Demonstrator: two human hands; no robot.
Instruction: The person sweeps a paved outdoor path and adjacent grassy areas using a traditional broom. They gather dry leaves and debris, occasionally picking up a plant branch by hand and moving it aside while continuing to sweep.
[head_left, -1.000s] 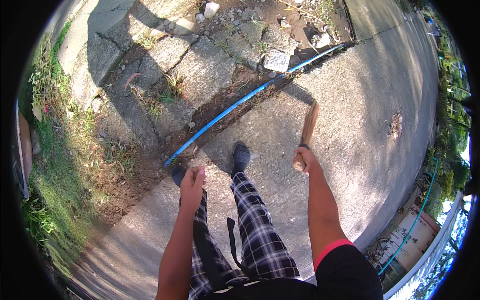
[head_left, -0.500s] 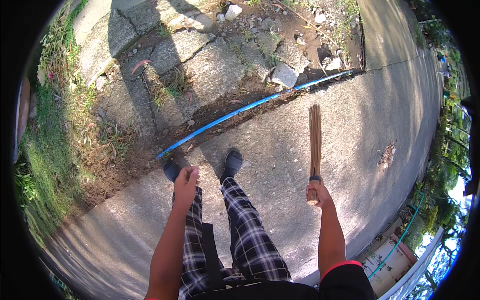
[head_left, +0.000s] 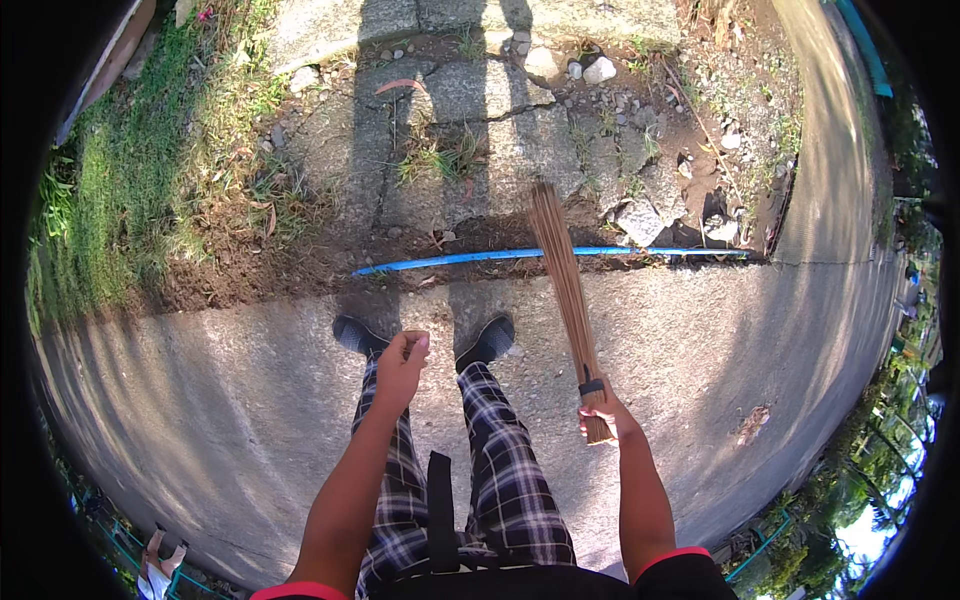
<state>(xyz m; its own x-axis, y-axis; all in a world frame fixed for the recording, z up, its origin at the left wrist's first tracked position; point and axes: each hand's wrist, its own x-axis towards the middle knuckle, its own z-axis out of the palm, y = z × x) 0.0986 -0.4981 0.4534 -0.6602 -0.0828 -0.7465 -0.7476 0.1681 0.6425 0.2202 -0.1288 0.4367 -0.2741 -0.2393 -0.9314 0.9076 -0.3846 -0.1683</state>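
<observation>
A stick broom (head_left: 563,270), a bundle of thin brown twigs bound with a dark band, is gripped near its butt end by my right hand (head_left: 606,415). Its twig end points away from me, leaning slightly left, and overlaps the view of the blue pipe (head_left: 450,260). My left hand (head_left: 402,365) hangs in front of my left leg, its fingers curled in and the thumb against them. Nothing shows in that hand. Below it are my feet in dark footwear, the left shoe (head_left: 358,335) and the right shoe (head_left: 490,340), on the concrete pavement (head_left: 250,400).
Beyond the pipe lie broken concrete slabs (head_left: 460,95), soil and loose stones (head_left: 600,70). Grass (head_left: 130,200) grows on the left. A small patch of dry litter (head_left: 750,425) lies on the pavement at right. Long shadows cross the ground ahead.
My view has turned left, so the pipe now runs nearly level ahead of my feet. The broom has swung from upright to leaning left, still in my right hand. My left hand stays curled.
</observation>
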